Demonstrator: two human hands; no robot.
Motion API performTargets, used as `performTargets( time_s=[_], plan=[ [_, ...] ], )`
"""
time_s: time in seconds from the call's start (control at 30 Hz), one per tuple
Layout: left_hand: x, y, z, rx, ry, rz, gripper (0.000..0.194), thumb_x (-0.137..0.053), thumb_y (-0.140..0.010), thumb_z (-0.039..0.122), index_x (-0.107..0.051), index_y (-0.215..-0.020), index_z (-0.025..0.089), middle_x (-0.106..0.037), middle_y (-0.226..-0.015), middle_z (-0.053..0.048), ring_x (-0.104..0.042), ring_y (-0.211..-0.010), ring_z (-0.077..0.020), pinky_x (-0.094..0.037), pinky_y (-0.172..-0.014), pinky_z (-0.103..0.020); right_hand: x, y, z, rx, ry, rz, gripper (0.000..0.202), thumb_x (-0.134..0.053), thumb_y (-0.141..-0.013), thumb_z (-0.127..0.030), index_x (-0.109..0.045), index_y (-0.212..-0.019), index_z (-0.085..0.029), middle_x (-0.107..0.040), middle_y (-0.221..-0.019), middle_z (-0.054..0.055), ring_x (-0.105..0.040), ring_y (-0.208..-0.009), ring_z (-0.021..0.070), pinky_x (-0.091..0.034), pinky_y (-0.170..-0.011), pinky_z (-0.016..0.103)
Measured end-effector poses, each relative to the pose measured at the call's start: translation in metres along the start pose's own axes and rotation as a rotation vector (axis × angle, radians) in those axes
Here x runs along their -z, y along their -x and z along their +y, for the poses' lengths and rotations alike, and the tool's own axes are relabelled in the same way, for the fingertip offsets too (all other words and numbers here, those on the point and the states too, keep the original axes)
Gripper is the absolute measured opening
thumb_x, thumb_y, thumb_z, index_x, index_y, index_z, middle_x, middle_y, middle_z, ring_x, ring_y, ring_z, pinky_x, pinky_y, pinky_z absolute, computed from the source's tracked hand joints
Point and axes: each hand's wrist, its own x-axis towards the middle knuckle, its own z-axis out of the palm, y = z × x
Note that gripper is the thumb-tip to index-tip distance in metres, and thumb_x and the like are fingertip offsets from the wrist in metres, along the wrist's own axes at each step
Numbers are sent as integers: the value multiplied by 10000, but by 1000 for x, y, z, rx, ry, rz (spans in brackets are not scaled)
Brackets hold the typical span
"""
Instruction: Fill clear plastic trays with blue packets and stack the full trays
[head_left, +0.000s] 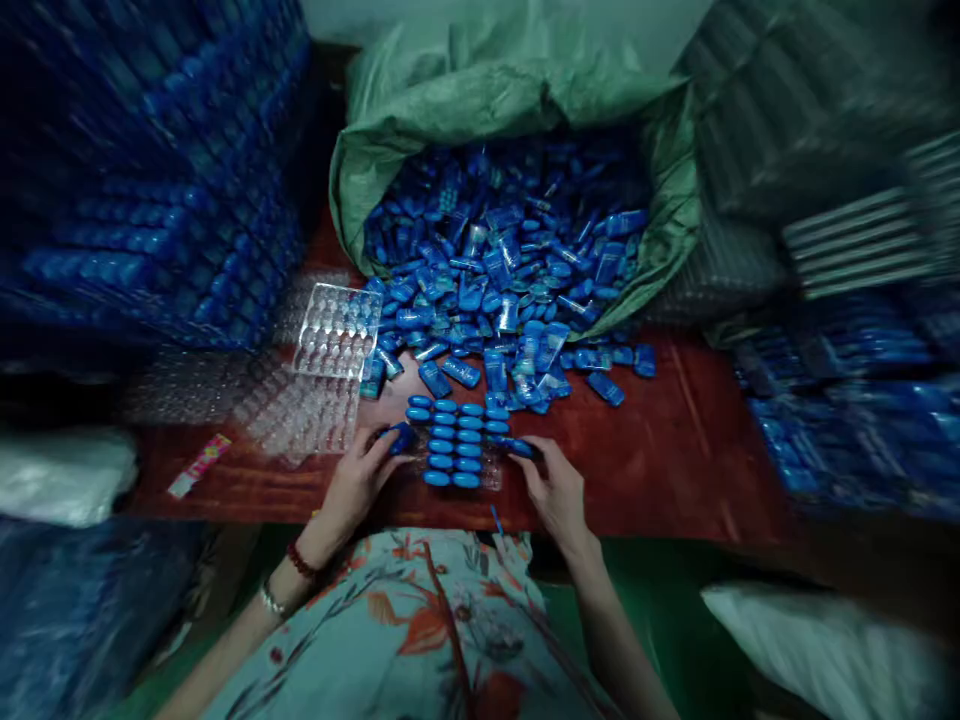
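A clear plastic tray (491,472) lies near the table's front edge, bearing rows of glossy blue oval pieces (455,436). The two middle columns are full; the outer ones hold pieces only at the far end. At the tray's left side, my left hand (361,480) is closed on a blue oval piece (401,437), thumb and fingers pinched. Opposite it, my right hand (556,492) pinches another blue oval piece (517,447) by the tray's right side. What the blue pieces are, I cannot make out.
A green woven sack (517,105) spills many loose blue pieces (480,290) onto the red-brown table (675,440). Empty clear trays (337,330) lie at the left, near a pink-and-yellow strip (199,465). Filled trays (150,230) stack high at left; more stacks (847,400) stand at right.
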Motion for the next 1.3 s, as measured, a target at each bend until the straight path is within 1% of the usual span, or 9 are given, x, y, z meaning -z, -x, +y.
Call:
performTargets(
  time_s=[0.2,0.33,0.47,0.7,0.83,0.9,1.13,1.23,1.3],
  plan=[
    [-1,-7,-8,-87,47,-87,332,-449,-904,243,-472,-1235,231,-501,-1151,-96,-554,-1050,-199,-506,-881,-344,-5,3,7,157,58,-150,326,-390,-895,-123,-521,-1175,-225,-604,-987,63,-594,-925,162,-510,-803,299],
    [5,-1,-11,-80,7,-202,364,-353,-920,145,-433,-1267,221,-505,-1153,-97,-552,-1037,-174,-501,-868,-305,5,-5,-9,194,321,-311,337,-348,-873,-72,-544,-1130,-168,-585,-883,72,-563,-825,175,-484,-734,281],
    [12,-7,-9,-98,-37,-196,371,-327,-914,118,-444,-1255,205,-540,-1090,-92,-570,-964,-162,-503,-817,-277,9,-21,-29,246,561,-486,330,-374,-829,-16,-557,-1060,-163,-573,-878,69,-522,-803,179,-431,-726,275],
    [16,-31,5,-268,-131,-334,338,-333,-880,73,-488,-1172,141,-573,-974,-104,-569,-847,-176,-506,-746,-300,13,-45,-39,281,605,-714,260,-418,-845,-44,-563,-993,-201,-578,-893,46,-535,-806,164,-382,-675,256],
    [18,-48,9,-348,-222,-544,296,-359,-832,17,-529,-1029,157,-565,-1025,-92,-565,-888,-180,-501,-766,-309,13,-46,-34,308,620,-694,282,-426,-855,-60,-559,-1059,-203,-598,-934,57,-552,-821,168,-385,-670,257],
    [18,-53,7,-384,-221,-572,260,-360,-843,28,-535,-985,158,-568,-1002,-82,-563,-899,-177,-495,-788,-310,13,-44,-31,330,626,-672,294,-435,-860,-70,-559,-1094,-198,-611,-933,64,-560,-826,167,-390,-684,255],
    [19,-44,-11,-460,-187,-242,296,-373,-918,183,-519,-1176,190,-574,-928,-81,-555,-845,-178,-480,-740,-309,17,-47,-13,339,425,-451,289,-422,-930,-298,-589,-1149,-210,-658,-805,46,-595,-745,145,-419,-704,241],
    [20,-66,-11,-273,-76,-148,281,-392,-924,300,-570,-1099,170,-578,-940,-87,-564,-831,-171,-474,-735,-288,8,-76,-3,156,307,-257,315,-347,-954,-302,-616,-1093,-213,-668,-927,53,-601,-858,145,-428,-779,243],
    [15,-94,-7,-82,-50,-190,318,-372,-928,357,-592,-1030,151,-589,-958,-95,-578,-834,-172,-471,-746,-281,-6,-104,-2,62,355,-253,297,-377,-941,-328,-623,-1060,-211,-649,-985,63,-579,-930,171,-429,-784,262]
  ],
)
